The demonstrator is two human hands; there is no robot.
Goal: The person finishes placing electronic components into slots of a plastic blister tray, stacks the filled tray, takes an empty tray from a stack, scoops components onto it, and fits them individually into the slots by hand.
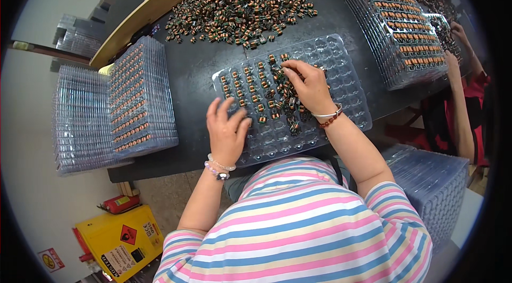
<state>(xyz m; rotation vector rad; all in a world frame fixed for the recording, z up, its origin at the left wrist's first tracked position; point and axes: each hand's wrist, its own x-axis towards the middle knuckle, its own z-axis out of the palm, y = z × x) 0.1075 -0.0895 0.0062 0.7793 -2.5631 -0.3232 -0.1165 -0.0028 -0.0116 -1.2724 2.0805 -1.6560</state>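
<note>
A clear plastic tray (349, 88) with rows of moulded pockets lies on the dark table in front of me. Small copper-and-green wound coils (238, 89) sit in several pockets on its left side, and a loose heap of the same coils (290, 102) covers its middle. Over the tray's left edge is my left hand (225, 131), fingers apart and slightly blurred, with no coil clearly visible in it. My right hand (310, 88) reaches over the heap, thumb and forefinger pinched together at its upper end. Whatever is between those fingertips is too small to make out.
A large pile of coils (245, 3) lies beyond the tray. Stacked filled trays stand at left (136, 101) and right (397, 27). Clear trays (80, 117) are stacked far left, others (426, 187) lower right. Another person's arms (458, 80) work at far right.
</note>
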